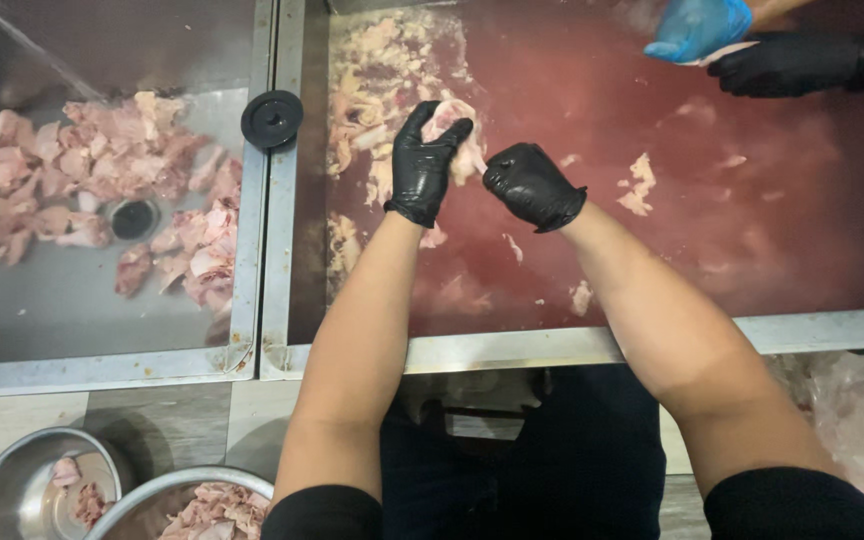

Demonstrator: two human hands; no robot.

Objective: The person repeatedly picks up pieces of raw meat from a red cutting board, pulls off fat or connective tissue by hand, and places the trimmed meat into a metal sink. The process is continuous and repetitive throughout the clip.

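Left hand raised, fingers grasping meat piece; right hand clenched beside.

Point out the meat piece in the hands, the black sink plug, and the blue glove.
meat piece [464, 150], head view, its pale middle.
sink plug [272, 119], head view, its centre.
blue glove [698, 28], head view, its back.

glossy black gloves, matt steel sink, wet meat
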